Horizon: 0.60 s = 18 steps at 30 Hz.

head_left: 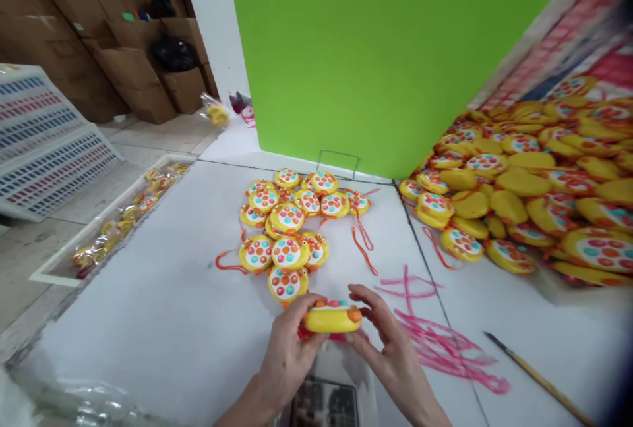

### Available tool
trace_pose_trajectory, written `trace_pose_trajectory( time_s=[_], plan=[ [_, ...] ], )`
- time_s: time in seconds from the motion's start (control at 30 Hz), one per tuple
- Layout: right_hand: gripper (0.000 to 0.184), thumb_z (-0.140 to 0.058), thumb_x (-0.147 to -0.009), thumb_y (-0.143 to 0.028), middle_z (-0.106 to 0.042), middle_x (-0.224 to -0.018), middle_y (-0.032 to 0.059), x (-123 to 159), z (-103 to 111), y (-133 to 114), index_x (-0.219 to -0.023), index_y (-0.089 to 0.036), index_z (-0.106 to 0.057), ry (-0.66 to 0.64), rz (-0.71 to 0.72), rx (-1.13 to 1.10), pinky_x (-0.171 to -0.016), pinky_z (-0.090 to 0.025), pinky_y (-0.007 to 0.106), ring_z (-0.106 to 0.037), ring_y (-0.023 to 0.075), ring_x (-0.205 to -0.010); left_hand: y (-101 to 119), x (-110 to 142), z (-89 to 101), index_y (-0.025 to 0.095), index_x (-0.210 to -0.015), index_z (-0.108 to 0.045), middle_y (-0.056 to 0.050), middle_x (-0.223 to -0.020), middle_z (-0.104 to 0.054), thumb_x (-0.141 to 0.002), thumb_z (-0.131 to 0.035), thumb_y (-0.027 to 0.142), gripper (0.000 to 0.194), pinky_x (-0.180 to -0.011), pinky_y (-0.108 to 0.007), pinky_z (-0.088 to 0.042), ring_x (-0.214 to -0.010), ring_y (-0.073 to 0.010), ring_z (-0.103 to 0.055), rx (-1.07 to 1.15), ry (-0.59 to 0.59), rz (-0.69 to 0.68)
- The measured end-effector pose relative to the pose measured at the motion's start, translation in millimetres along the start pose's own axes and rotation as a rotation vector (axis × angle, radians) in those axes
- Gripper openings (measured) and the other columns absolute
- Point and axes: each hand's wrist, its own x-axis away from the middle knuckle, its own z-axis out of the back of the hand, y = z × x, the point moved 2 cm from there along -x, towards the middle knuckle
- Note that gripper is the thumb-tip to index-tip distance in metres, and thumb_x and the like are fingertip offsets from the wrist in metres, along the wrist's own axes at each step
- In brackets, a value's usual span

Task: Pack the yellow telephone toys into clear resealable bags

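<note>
My left hand and my right hand both grip one yellow toy from its two ends, holding it edge-on just above the white table. The toy has coloured buttons on top and an orange knob at its right end. A red cord shows under it. Just beyond my hands lies a small pile of the same yellow toys with orange cords trailing out.
A big heap of yellow toys fills the right side. A green board stands behind. A thin brush lies at the right front, near pink scribbles. A tray of bagged toys and white crates are left.
</note>
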Motion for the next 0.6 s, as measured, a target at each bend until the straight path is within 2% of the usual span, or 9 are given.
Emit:
trace_pose_trajectory(
  time_s=[0.1, 0.2, 0.33, 0.5, 0.53, 0.6],
  plan=[
    [0.033, -0.059, -0.081, -0.026, -0.053, -0.119, 0.0068, 2.9, -0.1, -6.2, -0.113, -0.029, -0.052, -0.042, 0.180, 0.126, -0.089, -0.047, 0.035, -0.053, 0.0223, -0.107, 1.7, 4.8, 5.4, 0.020, -0.102, -0.060, -0.006, -0.107, -0.062, -0.067, -0.054, 0.005, 0.038, -0.092, -0.032, -0.040, -0.102, -0.0228, -0.054, -0.200, -0.012, -0.102],
    [0.026, -0.057, -0.083, -0.023, -0.056, -0.111, 0.0058, 7.6, -9.6, -7.5, -0.108, -0.028, -0.053, -0.051, 0.234, 0.102, -0.086, -0.048, 0.031, -0.055, 0.0204, -0.104, -1.9, 10.8, 4.3, 0.022, -0.105, -0.059, -0.006, -0.111, -0.060, -0.066, -0.047, 0.002, 0.045, -0.095, -0.032, -0.038, -0.106, -0.0219, -0.052, -0.265, -0.070, -0.125],
    [0.025, -0.057, -0.082, -0.022, -0.057, -0.105, 0.0047, 20.3, -26.2, -1.1, -0.106, -0.028, -0.051, -0.020, 0.207, 0.071, -0.082, -0.048, 0.030, -0.056, 0.0196, -0.099, -11.4, 22.0, -3.0, 0.022, -0.110, -0.057, -0.005, -0.112, -0.060, -0.067, -0.046, 0.003, 0.048, -0.094, -0.033, -0.039, -0.105, -0.0215, -0.052, -0.285, -0.094, -0.079],
    [0.018, -0.057, -0.083, -0.025, -0.061, -0.093, 0.0024, 24.2, -28.2, 3.1, -0.100, -0.025, -0.053, -0.031, 0.167, -0.006, -0.074, -0.048, 0.027, -0.058, 0.0180, -0.086, -4.6, 23.9, -4.5, 0.021, -0.107, -0.058, -0.006, -0.103, -0.064, -0.075, -0.051, 0.012, 0.034, -0.087, -0.035, -0.043, -0.097, -0.0233, -0.057, -0.314, -0.122, 0.000],
    [0.017, -0.057, -0.083, -0.026, -0.062, -0.093, 0.0027, 18.2, -24.0, 2.2, -0.100, -0.024, -0.054, -0.031, 0.131, -0.025, -0.074, -0.048, 0.027, -0.058, 0.0179, -0.085, -0.1, 22.1, -2.0, 0.021, -0.109, -0.057, -0.007, -0.105, -0.064, -0.077, -0.052, 0.016, 0.033, -0.086, -0.035, -0.044, -0.096, -0.0235, -0.057, -0.324, -0.102, 0.002],
    [0.021, -0.057, -0.082, -0.032, -0.062, -0.096, 0.0039, -1.1, -9.9, -1.0, -0.101, -0.022, -0.056, 0.058, 0.010, -0.108, -0.074, -0.047, 0.027, -0.058, 0.0181, -0.086, 7.0, 19.7, 4.7, 0.020, -0.113, -0.053, -0.009, -0.110, -0.061, -0.080, -0.054, 0.022, 0.034, -0.087, -0.034, -0.044, -0.099, -0.0237, -0.056, -0.379, 0.034, -0.035]
  ],
)
